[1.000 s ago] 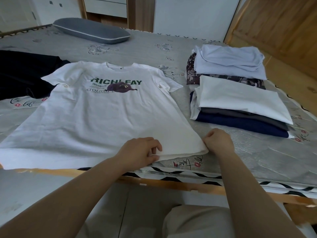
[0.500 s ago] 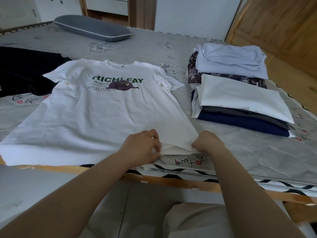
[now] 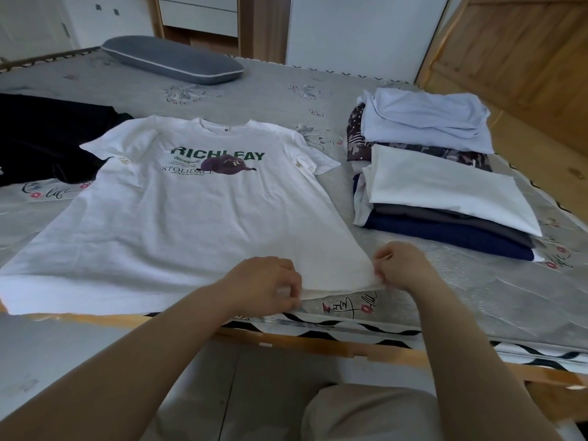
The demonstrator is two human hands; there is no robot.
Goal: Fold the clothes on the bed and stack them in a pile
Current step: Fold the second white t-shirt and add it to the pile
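White printed T-shirt (image 3: 178, 218), flat on bed (image 3: 286, 100) left of folded pile (image 3: 445, 186); left hand (image 3: 264, 286) and right hand (image 3: 399, 264) each pinching its near hem.

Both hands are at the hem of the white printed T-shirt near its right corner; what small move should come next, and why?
Probably lift that hem corner and carry it leftward across the shirt. The white printed T-shirt lies flat and unfolded, the left hand and right hand already pinch its near right hem, and the folded pile waits to the right.
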